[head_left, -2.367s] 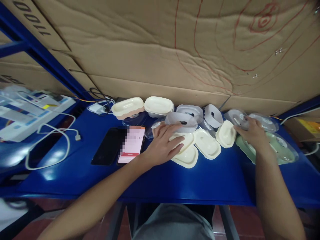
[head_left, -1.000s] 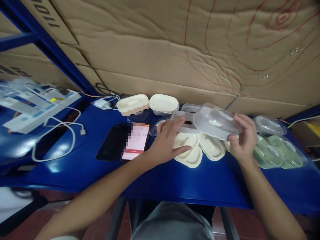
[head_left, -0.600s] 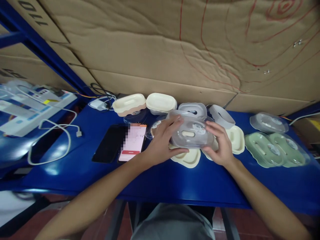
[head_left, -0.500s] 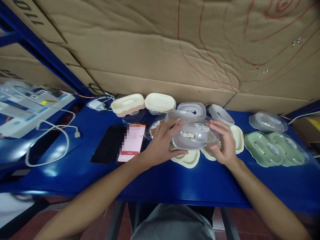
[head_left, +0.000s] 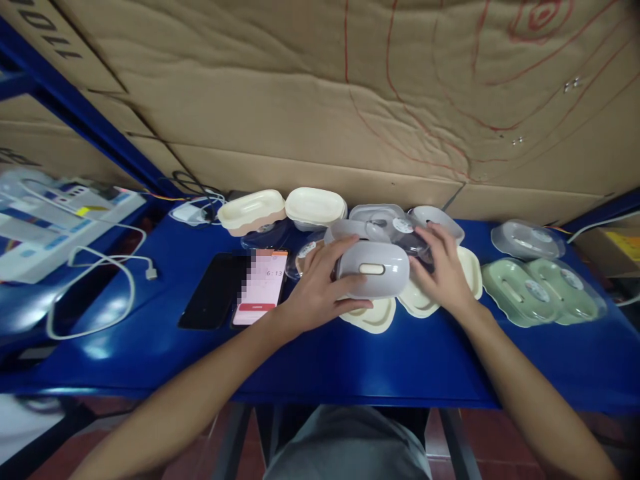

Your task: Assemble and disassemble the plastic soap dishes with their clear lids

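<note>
My left hand [head_left: 315, 290] grips a grey oval soap-dish piece [head_left: 373, 270] with a slot in its face, thumb under it and fingers over its left end. My right hand [head_left: 443, 273] is curled on the right side of a clear plastic lid [head_left: 400, 230], which tilts just behind the grey piece. Both are held just above the cream trays [head_left: 373, 319] on the blue table [head_left: 350, 367]. Other grey pieces [head_left: 373, 213] lie right behind.
Two cream dishes [head_left: 280, 208] stand at the back. Two green dishes [head_left: 543, 292] and a clear lid [head_left: 525, 240] lie to the right. A dark phone [head_left: 210, 293] and a lit phone [head_left: 260, 288] lie on the left, beside a white cable [head_left: 105, 293]. Cardboard [head_left: 350, 100] walls the back.
My right hand picked up the clear lid at the right and carried it to the middle. My left hand has lifted the grey piece in front of it.
</note>
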{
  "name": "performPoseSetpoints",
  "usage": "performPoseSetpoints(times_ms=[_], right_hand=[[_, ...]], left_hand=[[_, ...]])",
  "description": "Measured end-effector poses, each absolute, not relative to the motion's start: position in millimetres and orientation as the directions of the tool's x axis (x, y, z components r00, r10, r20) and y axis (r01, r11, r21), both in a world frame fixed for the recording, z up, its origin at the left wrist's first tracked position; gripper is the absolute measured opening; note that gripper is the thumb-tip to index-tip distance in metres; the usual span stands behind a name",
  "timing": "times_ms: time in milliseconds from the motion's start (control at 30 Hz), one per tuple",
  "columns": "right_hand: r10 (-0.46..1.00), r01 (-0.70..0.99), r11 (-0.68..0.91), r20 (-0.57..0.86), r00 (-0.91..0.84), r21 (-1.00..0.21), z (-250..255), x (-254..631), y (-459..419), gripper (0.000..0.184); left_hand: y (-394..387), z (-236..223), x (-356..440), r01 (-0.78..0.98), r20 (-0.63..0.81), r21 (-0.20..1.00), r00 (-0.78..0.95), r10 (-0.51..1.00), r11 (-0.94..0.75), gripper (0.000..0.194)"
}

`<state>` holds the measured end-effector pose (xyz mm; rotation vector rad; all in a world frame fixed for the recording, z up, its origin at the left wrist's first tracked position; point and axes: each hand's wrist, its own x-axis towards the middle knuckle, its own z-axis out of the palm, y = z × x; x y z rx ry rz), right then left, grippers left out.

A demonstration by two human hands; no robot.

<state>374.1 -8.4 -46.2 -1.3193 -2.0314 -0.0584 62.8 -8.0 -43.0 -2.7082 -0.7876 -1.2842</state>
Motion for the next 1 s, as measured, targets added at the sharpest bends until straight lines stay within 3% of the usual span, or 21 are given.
performPoseSetpoints(times_ms=[167, 433, 633, 733, 1000], right_hand=[[0.823, 0.836, 0.473, 0.48, -0.305, -0.278, -54, 373, -8, 0.065], [0.571, 0.749, 0.656, 0.708, -0.415, -0.089, -43, 357, -23, 0.066], [0.518, 0.663, 0.748, 0.597, -0.613, 0.031, -32, 333, -40, 0.071], [0.486, 0.651, 0.753, 0.587, -0.648, 0.094, -31, 329, -40, 0.065], [0.469, 0.654, 0.751, 0.628, -0.621, 0.087, -31, 333, -36, 0.049]], left_hand=[[-7, -42, 63, 0.461, 0.78, 0.145, 0.491, 0.388, -0.876, 0.04], [-4, -40, 62, 0.468, 0.815, 0.158, 0.435, 0.382, -0.869, 0.04], [-7, -39, 61, 0.453, 0.764, 0.166, 0.503, 0.405, -0.876, 0.041], [-7, -40, 61, 0.438, 0.747, 0.179, 0.522, 0.411, -0.881, 0.04], [-3, -37, 60, 0.413, 0.749, 0.214, 0.513, 0.42, -0.885, 0.059]])
